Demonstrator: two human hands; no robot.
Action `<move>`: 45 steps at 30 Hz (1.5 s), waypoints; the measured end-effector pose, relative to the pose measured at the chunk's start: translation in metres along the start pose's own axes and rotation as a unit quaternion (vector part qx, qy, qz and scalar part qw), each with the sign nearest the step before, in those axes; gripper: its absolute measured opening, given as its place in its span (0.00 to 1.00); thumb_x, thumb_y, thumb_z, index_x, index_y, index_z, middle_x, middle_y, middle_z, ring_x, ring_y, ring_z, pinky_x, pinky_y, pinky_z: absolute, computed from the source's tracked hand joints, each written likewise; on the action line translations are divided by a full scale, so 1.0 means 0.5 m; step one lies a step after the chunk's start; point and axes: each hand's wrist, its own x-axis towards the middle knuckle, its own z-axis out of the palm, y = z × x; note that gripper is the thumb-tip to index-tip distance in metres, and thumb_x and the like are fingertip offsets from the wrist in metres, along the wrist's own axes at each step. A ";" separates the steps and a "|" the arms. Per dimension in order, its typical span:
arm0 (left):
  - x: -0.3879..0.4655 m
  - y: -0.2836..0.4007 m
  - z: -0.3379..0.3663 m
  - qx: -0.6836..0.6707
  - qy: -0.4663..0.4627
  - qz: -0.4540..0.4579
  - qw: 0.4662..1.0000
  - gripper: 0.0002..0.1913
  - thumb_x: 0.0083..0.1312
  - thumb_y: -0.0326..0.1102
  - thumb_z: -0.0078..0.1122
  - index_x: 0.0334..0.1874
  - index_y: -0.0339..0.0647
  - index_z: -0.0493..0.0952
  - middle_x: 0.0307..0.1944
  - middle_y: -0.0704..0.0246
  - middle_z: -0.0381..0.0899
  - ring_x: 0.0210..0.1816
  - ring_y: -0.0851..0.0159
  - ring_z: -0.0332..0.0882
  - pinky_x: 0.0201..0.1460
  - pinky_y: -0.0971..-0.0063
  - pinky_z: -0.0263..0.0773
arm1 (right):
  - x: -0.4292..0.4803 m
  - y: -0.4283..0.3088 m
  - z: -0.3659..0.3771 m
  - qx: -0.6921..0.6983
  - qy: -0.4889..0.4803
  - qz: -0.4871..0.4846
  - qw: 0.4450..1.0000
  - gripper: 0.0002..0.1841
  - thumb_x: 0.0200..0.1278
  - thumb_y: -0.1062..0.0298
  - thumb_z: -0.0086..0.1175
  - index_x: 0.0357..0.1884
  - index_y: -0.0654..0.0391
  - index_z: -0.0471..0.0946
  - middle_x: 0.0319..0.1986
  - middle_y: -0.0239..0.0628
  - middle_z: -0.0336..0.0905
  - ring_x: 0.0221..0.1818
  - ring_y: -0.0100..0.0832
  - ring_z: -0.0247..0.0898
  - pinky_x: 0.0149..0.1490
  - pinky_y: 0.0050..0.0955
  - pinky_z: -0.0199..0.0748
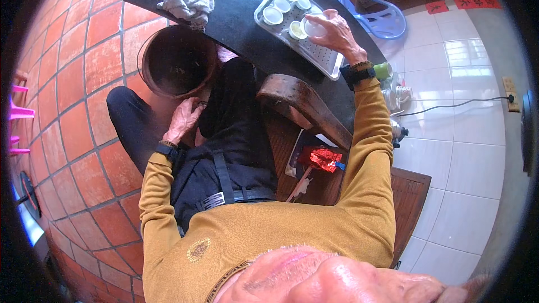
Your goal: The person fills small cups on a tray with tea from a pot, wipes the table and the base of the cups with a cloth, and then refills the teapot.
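At the upper right, my right hand [337, 35] reaches over a white tea tray [322, 59] with drain holes. Its thumb and fingers grip the rim of a white bowl-like cup [315, 27]. Beside that cup, another white cup [297, 30] has something pale yellowish in it. Several small white cups [273, 16] stand at the tray's far left end. My left hand [184, 118] hangs low between my legs, just below a dark brown bucket [148, 71] with a thin wire handle. Its fingers are curled, and whether they hold anything is hidden.
A grey cloth [189, 5] lies at the edge of the black table [236, 25]. A curved wooden armrest [294, 92] is between me and the table. Red foil packaging [322, 159] lies on the wooden seat. A blue plastic chair [381, 14] and a green cup [382, 70] are right.
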 end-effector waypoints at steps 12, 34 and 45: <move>0.001 0.002 -0.005 -0.003 -0.001 -0.006 1.000 0.21 0.67 0.44 0.62 0.54 0.33 0.78 0.49 0.50 0.82 0.52 0.48 0.81 0.56 0.60 0.75 | 0.003 -0.004 0.008 0.008 -0.002 -0.001 1.000 0.34 0.49 0.49 0.69 0.63 0.34 0.78 0.55 0.57 0.72 0.57 0.55 0.72 0.61 0.47 0.73; -0.005 0.009 -0.004 0.017 -0.033 -0.014 0.999 0.24 0.68 0.47 0.60 0.55 0.32 0.77 0.42 0.52 0.84 0.41 0.53 0.84 0.47 0.62 0.77 | -0.102 0.039 0.168 0.227 0.203 0.300 0.904 0.42 0.49 0.40 0.71 0.66 0.51 0.76 0.53 0.49 0.79 0.60 0.46 0.69 0.65 0.43 0.67; -0.003 0.005 0.000 0.024 -0.056 -0.034 0.998 0.24 0.65 0.44 0.60 0.56 0.33 0.77 0.49 0.49 0.83 0.52 0.47 0.82 0.56 0.60 0.75 | -0.124 0.036 0.182 0.151 0.173 0.324 0.918 0.51 0.50 0.38 0.70 0.68 0.67 0.67 0.57 0.60 0.70 0.60 0.53 0.66 0.64 0.44 0.69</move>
